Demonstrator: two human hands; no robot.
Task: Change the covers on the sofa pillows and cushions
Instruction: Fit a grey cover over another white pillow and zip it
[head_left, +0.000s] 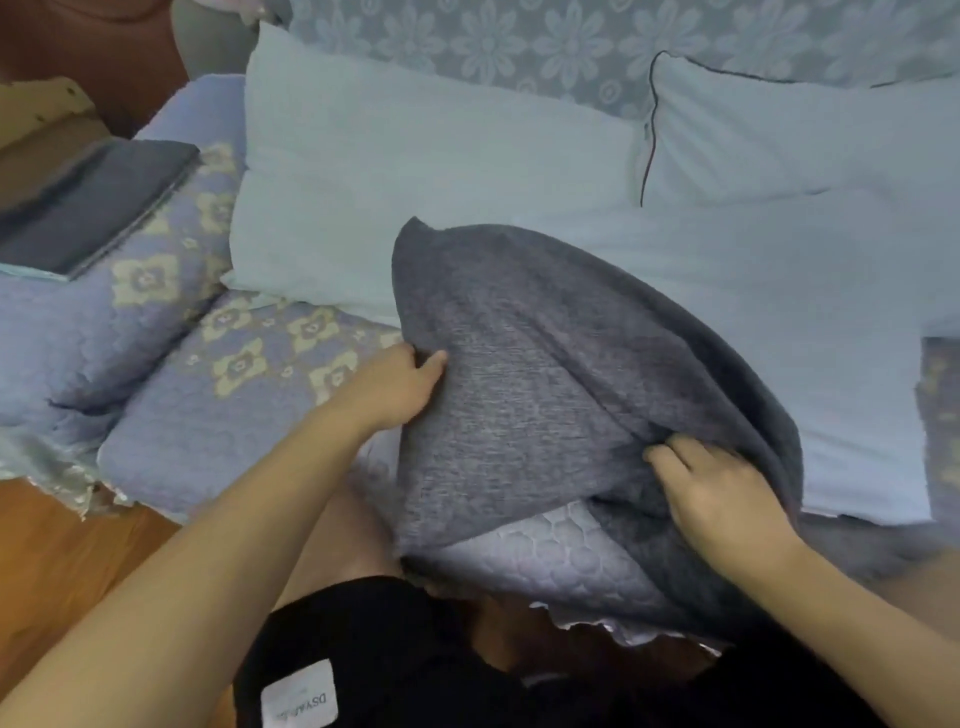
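A dark grey cover (519, 364) is partly drawn over a cushion whose quilted lilac fabric (545, 556) shows at the lower open end. The cushion stands tilted in front of me, against the sofa seat. My left hand (395, 384) grips the grey cover at its left edge, thumb on the front. My right hand (722, 493) pinches a fold of the grey cover near the lower right. Two bare white pillows (415, 171) (800, 135) lean on the sofa back.
A folded dark grey cover (93, 208) lies on the sofa's left armrest (130, 301), which has a lilac floral quilted covering. The seat cushion (234, 384) carries the same pattern. Wooden floor (67, 561) shows lower left. Black clothing (389, 654) fills the bottom.
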